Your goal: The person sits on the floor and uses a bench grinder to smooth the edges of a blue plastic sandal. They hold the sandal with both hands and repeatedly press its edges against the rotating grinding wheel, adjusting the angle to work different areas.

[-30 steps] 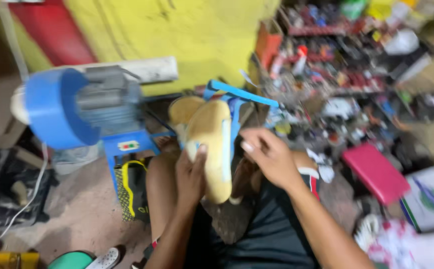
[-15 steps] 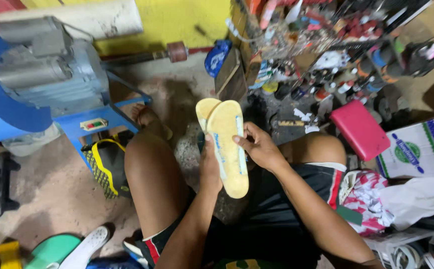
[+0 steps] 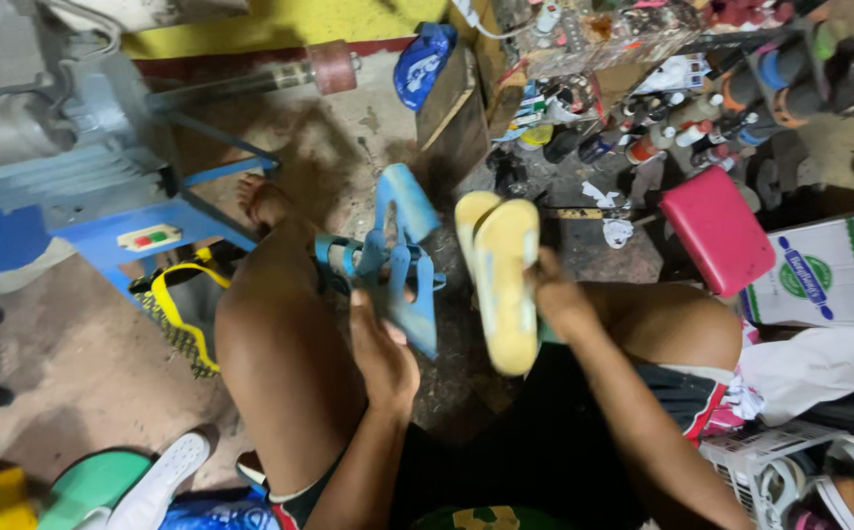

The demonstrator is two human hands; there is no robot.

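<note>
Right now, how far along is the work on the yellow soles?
Done: two yellow soles are stacked together in the right hand. In hand: the left hand grips the blue stand between the knees. Left: the soles are not yet on the stand; they are held beside it.

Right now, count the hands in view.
2: the left hand grips the blue metal stand between the knees; the right hand holds the yellow-soled shoe beside it.
</note>
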